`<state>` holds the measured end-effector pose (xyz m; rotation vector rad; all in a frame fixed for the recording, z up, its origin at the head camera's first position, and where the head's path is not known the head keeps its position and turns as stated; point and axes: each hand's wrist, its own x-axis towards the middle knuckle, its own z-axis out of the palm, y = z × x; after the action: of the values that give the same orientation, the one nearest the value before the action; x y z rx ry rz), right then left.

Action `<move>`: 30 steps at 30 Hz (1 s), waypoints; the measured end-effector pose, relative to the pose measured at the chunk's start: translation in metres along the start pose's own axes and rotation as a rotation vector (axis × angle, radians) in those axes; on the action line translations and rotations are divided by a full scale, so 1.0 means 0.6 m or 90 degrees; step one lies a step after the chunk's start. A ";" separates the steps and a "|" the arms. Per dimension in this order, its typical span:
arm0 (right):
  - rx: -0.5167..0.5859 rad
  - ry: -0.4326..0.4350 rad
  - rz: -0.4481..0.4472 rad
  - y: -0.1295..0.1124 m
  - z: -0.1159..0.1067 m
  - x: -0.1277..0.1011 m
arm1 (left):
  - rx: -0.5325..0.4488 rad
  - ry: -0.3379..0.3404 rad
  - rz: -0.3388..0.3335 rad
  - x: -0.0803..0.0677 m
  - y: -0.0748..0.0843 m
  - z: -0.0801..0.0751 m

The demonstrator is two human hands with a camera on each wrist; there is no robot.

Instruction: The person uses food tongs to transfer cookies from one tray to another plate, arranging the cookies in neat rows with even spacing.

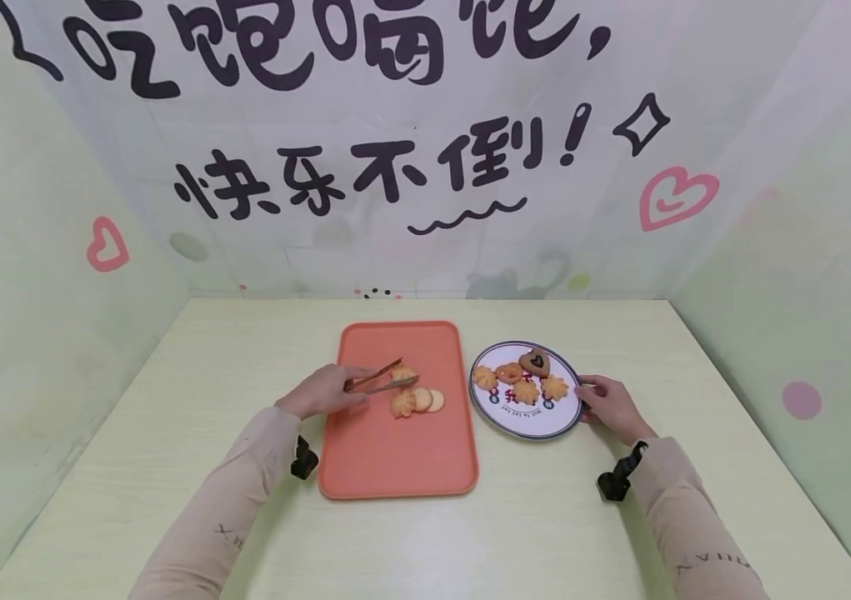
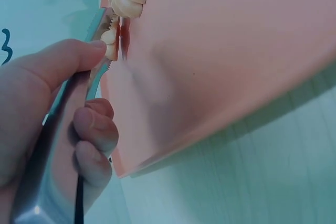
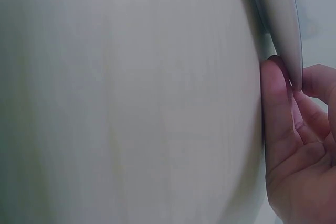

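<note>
While the left hand (image 1: pixel 326 390) grips tongs (image 2: pixel 59 129), cookies (image 1: pixel 422 400) lie just beyond it, right hand (image 1: pixel 611 405) pinching a plate (image 1: pixel 563 412).

On the table (image 1: pixel 470 550), I note the tray (image 1: pixel 395 471) at left and the plate (image 1: pixel 553 419) just beside it, right. Cookies (image 1: pixel 403 406) lie on the tray; five others rest on the plate. My left hand (image 1: pixel 327 390) is over the tray's left side, tongs (image 1: pixel 392 386) reaching right. My right hand (image 1: pixel 611 406) is at the plate's right rim. Behind stands the wall (image 1: pixel 410 267).
</note>
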<state>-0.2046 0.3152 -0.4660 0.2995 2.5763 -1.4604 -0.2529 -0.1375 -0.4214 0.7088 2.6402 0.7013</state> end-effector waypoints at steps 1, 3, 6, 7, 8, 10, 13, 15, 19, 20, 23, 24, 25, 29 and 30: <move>0.000 -0.001 -0.003 0.000 0.000 0.000 | -0.001 0.001 0.000 0.000 -0.001 0.000; 0.001 0.000 -0.007 -0.001 -0.001 -0.002 | 0.002 0.002 0.001 0.000 -0.002 0.000; -0.001 0.002 -0.006 -0.003 -0.002 -0.004 | 0.004 0.001 -0.004 -0.001 -0.004 0.001; -0.003 0.002 -0.006 -0.004 -0.002 -0.004 | 0.004 0.000 -0.009 -0.001 -0.003 0.002; -0.004 0.002 -0.005 -0.004 -0.002 -0.004 | 0.002 -0.003 -0.015 -0.002 -0.002 0.001; -0.006 0.001 -0.006 -0.003 -0.002 -0.003 | -0.005 -0.013 -0.030 -0.003 0.000 0.000; -0.004 0.000 -0.003 -0.003 0.000 -0.003 | -0.005 -0.024 -0.049 -0.004 0.007 -0.005; -0.006 -0.001 -0.004 -0.003 0.000 -0.003 | 0.003 -0.030 -0.055 -0.005 0.011 -0.009; -0.006 -0.002 -0.002 -0.001 0.001 -0.002 | 0.035 -0.033 -0.053 -0.005 0.015 -0.015; -0.005 -0.002 -0.001 -0.001 0.001 -0.002 | 0.040 -0.034 -0.053 -0.005 0.016 -0.017; 0.002 -0.002 0.002 -0.001 0.001 -0.001 | 0.053 -0.037 -0.055 -0.006 0.014 -0.019; 0.003 -0.002 0.001 -0.002 0.001 -0.001 | 0.058 -0.037 -0.054 -0.006 0.013 -0.019; 0.003 -0.004 -0.001 -0.003 0.001 -0.001 | 0.062 -0.037 -0.054 -0.006 0.012 -0.019; 0.002 -0.001 -0.002 -0.006 -0.001 -0.003 | 0.077 -0.034 -0.055 -0.007 0.011 -0.016; 0.002 -0.002 -0.005 -0.007 -0.001 -0.004 | 0.082 -0.032 -0.052 -0.007 0.011 -0.016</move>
<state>-0.2035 0.3136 -0.4618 0.2883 2.5757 -1.4664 -0.2509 -0.1385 -0.4094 0.6410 2.6691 0.4878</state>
